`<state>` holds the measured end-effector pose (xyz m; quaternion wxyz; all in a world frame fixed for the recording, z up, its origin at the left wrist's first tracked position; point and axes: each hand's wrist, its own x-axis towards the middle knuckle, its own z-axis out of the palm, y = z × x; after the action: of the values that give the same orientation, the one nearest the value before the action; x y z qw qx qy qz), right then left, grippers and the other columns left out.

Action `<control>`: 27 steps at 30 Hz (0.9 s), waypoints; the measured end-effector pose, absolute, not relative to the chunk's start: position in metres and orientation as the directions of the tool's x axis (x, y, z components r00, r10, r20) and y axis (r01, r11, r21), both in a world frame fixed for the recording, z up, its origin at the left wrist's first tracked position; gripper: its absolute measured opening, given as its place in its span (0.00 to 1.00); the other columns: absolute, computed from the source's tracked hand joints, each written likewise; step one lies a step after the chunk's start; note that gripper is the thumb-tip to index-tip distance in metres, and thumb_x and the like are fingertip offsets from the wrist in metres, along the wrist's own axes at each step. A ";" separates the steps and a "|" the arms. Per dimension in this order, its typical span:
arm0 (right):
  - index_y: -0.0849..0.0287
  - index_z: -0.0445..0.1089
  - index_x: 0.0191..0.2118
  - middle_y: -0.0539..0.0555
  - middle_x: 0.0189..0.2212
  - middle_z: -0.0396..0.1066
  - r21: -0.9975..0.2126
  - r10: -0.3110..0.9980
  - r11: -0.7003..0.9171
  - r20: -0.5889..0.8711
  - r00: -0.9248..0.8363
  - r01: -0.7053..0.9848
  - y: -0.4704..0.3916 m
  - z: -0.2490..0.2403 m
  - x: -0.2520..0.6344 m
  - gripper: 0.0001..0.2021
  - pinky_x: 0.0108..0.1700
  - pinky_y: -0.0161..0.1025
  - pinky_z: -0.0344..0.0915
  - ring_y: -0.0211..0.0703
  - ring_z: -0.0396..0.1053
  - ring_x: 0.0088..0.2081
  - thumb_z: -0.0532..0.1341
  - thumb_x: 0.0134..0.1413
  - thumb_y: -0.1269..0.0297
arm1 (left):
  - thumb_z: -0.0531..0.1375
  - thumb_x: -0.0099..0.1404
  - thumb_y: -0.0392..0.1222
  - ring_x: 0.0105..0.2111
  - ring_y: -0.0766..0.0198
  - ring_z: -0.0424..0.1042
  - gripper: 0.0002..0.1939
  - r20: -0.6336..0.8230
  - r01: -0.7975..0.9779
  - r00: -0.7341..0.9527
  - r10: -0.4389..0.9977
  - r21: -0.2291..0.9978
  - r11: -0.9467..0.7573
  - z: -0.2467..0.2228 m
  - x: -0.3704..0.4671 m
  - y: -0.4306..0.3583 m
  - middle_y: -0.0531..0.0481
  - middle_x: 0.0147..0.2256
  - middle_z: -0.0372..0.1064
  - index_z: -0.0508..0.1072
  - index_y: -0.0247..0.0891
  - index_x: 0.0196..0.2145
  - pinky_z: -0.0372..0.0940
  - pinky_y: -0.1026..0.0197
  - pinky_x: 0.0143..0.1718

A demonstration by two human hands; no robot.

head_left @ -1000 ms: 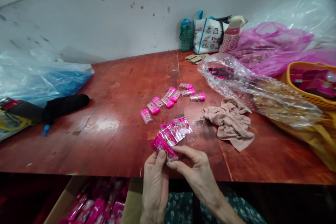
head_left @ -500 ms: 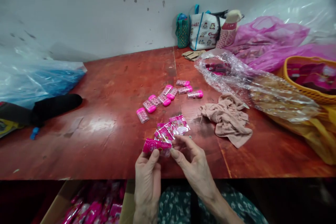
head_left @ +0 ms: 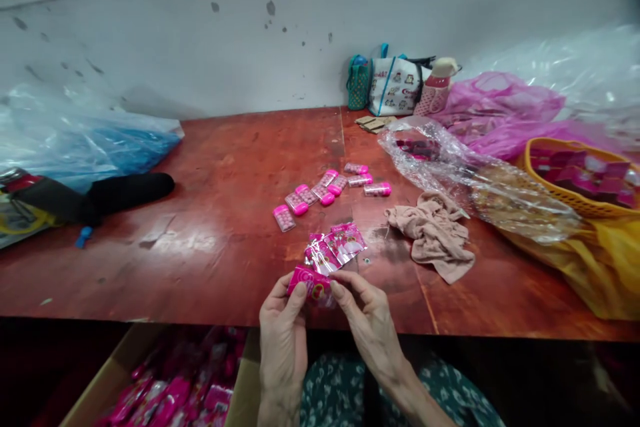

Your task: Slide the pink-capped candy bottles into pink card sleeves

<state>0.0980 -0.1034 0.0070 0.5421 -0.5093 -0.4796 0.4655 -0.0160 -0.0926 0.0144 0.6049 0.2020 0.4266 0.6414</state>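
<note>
A small pink printed wrapper (head_left: pixel 311 282) with a clear lower part is held between my two hands above the table's front edge. My left hand (head_left: pixel 285 320) pinches its left end between thumb and fingers. At the right end, my right hand (head_left: pixel 369 317) has thumb and forefinger closed on it. Just beyond lie several flat pink wrappers (head_left: pixel 345 241), overlapping and shiny. Farther back are several small clear containers (head_left: pixel 284 217) with pink caps and pale pink balls inside, loosely scattered.
A crumpled beige cloth (head_left: pixel 435 233) lies to the right, near a clear plastic bag (head_left: pixel 440 160) and a yellow basket (head_left: pixel 555 180). Below the table's front edge stands a cardboard box (head_left: pixel 107 373) of pink packets. A black padded object (head_left: pixel 130 190) is at left.
The view has tilted up and shifted slightly. My right thumb and fingers have come together on the wrapper's right end, and the wrapper shows more of its printed face.
</note>
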 end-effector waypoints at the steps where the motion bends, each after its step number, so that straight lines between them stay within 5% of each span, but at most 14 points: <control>1: 0.60 0.70 0.43 0.52 0.32 0.71 -0.999 0.995 0.034 0.030 0.093 -0.036 -0.104 0.006 0.096 0.13 0.36 0.34 0.64 0.41 0.68 0.34 0.57 0.56 0.58 | 0.66 0.50 0.35 0.29 0.68 0.71 0.09 -0.256 -0.614 -0.199 0.946 0.785 0.083 0.014 -0.017 -0.092 0.48 0.30 0.74 0.75 0.33 0.31 0.67 0.65 0.34; 9: 0.62 0.70 0.36 0.49 0.22 0.65 -0.991 0.997 -0.053 -0.060 0.057 -0.123 -0.102 -0.003 0.090 0.11 0.28 0.32 0.63 0.36 0.64 0.25 0.57 0.56 0.58 | 0.67 0.49 0.35 0.28 0.66 0.71 0.10 -0.284 -0.603 -0.183 0.941 0.788 0.120 0.007 -0.014 -0.090 0.49 0.29 0.73 0.74 0.33 0.31 0.67 0.63 0.32; 13: 0.61 0.67 0.44 0.48 0.24 0.65 -0.977 0.988 -0.079 -0.104 0.118 -0.196 -0.103 -0.004 0.092 0.14 0.25 0.31 0.62 0.34 0.62 0.23 0.59 0.53 0.61 | 0.66 0.50 0.36 0.28 0.64 0.72 0.10 -0.282 -0.545 -0.138 0.950 0.822 0.164 0.006 -0.011 -0.091 0.49 0.28 0.73 0.73 0.33 0.32 0.67 0.61 0.34; 20: 0.62 0.67 0.44 0.47 0.22 0.62 -0.995 0.990 -0.042 -0.054 0.133 -0.096 -0.104 -0.007 0.093 0.13 0.21 0.30 0.58 0.32 0.59 0.19 0.58 0.53 0.64 | 0.65 0.51 0.35 0.30 0.64 0.72 0.09 -0.276 -0.488 -0.075 0.958 0.848 0.206 0.005 -0.017 -0.092 0.49 0.28 0.73 0.73 0.34 0.32 0.66 0.63 0.36; 27: 0.61 0.70 0.42 0.45 0.20 0.59 -0.996 1.000 -0.009 -0.010 0.009 -0.087 -0.102 0.002 0.101 0.11 0.21 0.29 0.55 0.31 0.56 0.20 0.59 0.52 0.65 | 0.66 0.51 0.39 0.25 0.65 0.72 0.14 -0.326 -0.531 -0.047 0.944 0.809 0.253 0.003 -0.030 -0.090 0.47 0.29 0.74 0.73 0.36 0.37 0.67 0.65 0.27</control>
<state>0.1010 -0.1022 0.0023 0.5212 -0.4827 -0.4729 0.5212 -0.0304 -0.0903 0.0029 0.6512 0.2295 0.4500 0.5664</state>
